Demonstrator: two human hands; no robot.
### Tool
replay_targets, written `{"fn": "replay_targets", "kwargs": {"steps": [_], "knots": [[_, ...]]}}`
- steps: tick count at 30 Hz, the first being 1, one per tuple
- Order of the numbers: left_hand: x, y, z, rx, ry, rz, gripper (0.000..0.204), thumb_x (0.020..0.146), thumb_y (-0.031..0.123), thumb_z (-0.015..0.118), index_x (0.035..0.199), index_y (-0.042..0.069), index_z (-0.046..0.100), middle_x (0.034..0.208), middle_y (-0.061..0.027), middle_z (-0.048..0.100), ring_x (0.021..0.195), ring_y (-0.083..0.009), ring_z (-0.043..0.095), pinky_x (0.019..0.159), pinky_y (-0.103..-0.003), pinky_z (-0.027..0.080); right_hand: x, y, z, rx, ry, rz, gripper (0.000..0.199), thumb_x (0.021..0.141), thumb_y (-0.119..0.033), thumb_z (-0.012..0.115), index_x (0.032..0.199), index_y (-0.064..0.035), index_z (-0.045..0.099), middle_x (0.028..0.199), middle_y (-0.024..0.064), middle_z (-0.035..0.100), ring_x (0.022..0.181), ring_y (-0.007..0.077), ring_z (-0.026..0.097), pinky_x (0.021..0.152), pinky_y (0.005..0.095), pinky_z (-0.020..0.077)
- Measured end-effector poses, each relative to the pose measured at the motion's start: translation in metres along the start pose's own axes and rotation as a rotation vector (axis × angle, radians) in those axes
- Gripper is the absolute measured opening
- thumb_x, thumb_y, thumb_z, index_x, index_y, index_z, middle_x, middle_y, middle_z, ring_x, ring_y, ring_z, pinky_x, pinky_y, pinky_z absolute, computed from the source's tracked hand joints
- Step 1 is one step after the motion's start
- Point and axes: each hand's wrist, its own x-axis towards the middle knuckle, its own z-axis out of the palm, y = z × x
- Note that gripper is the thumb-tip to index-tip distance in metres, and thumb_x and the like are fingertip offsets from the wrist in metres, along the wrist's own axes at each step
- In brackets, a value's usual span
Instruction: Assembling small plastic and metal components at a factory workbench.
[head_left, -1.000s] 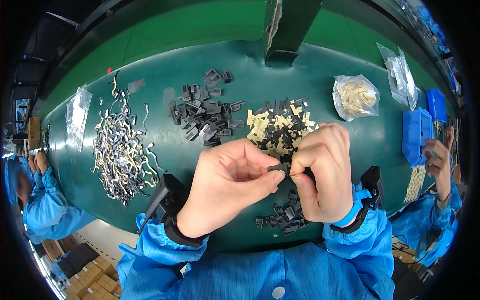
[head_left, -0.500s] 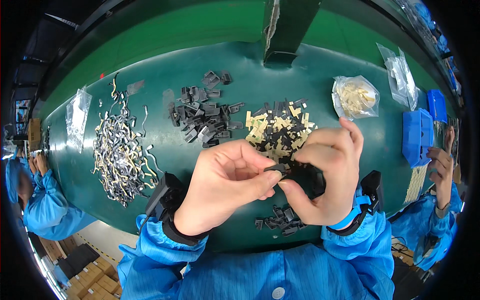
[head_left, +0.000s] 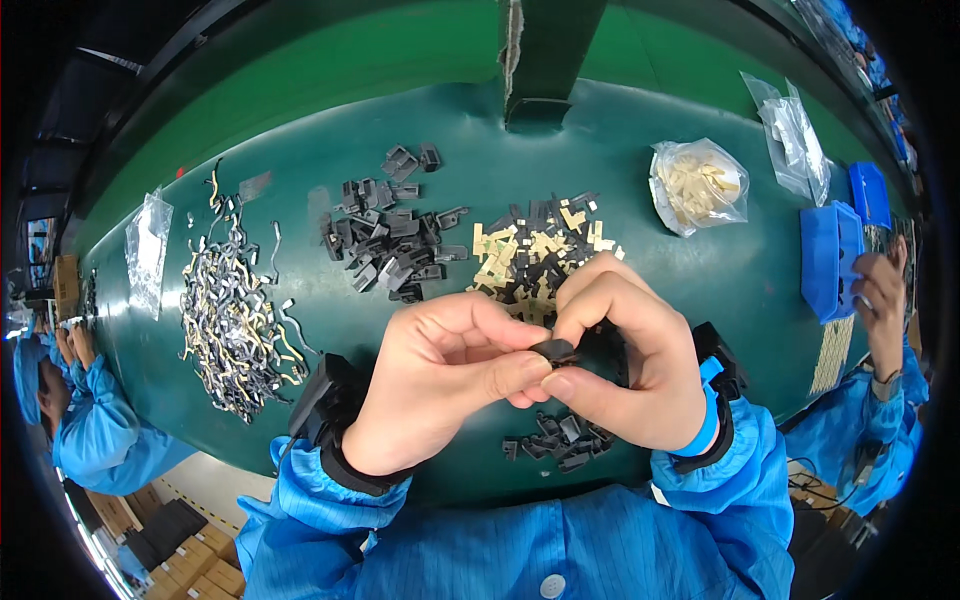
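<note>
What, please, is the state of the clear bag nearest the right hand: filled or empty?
Filled, at least partly: cream pieces show inside the clear bag.

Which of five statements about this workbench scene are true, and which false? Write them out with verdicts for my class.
1. The left hand and the right hand touch one small dark part. True.
2. Both hands wear gloves. False: both are bare.
3. A blue band circles the right wrist. True.
4. The blue bins stand at the bench's left end. False: they stand toward the right.
5. The wire-like pieces lie left of the black plastic pieces. True.
</note>
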Motion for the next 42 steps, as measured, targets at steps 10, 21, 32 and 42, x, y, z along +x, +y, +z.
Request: {"fn": "replay_targets", "kwargs": {"steps": [10, 21, 32, 42], "knots": [[-0.003, -0.006, 0.005, 0.135, -0.026, 0.202, 0.017, 0.082, -0.008, 0.067, 0.098, -0.005, 0.061, 0.095, -0.0131, 0.067, 0.087, -0.0163, 0.067, 0.078, -0.027, 0.056, -0.005, 0.010, 0.001, 0.688, -0.128, 0.225, 0.016, 0.084, -0.002, 0.066, 0.088, -0.0069, 0.051, 0.091, 0.0010, 0.048, 0.080, 0.0090, 0.046, 0.074, 0.0248, 0.0374], [-0.008, -0.004, 0.008, 0.269, -0.024, 0.290, 0.019, 0.077, -0.009, 0.071, 0.095, -0.005, 0.064, 0.095, -0.0111, 0.067, 0.087, -0.0160, 0.067, 0.078, -0.027, 0.056, -0.006, 0.015, 0.001, 0.901, -0.229, 0.177, 0.014, 0.085, -0.003, 0.065, 0.090, -0.0075, 0.052, 0.096, 0.0048, 0.044, 0.091, 0.0151, 0.043, 0.083, 0.0292, 0.0352], [-0.011, 0.001, 0.008, 0.226, -0.026, 0.221, 0.026, 0.076, -0.008, 0.073, 0.101, -0.004, 0.063, 0.093, -0.0090, 0.068, 0.083, -0.0133, 0.067, 0.075, -0.026, 0.056, -0.003, 0.006, 0.002, 0.765, -0.180, 0.170, 0.011, 0.087, -0.005, 0.063, 0.085, -0.0064, 0.053, 0.089, 0.0040, 0.046, 0.084, 0.0147, 0.045, 0.078, 0.0289, 0.0371], [-0.012, -0.001, 0.017, 0.913, 0.055, 0.589, 0.042, 0.075, -0.009, 0.074, 0.110, -0.003, 0.052, 0.092, -0.0116, 0.066, 0.082, -0.0171, 0.068, 0.075, -0.030, 0.056, -0.002, 0.004, 0.003, 0.410, -0.079, 0.181, 0.014, 0.077, 0.007, 0.055, 0.082, -0.0050, 0.050, 0.085, 0.0031, 0.048, 0.079, 0.0112, 0.045, 0.072, 0.0242, 0.0382]]}}
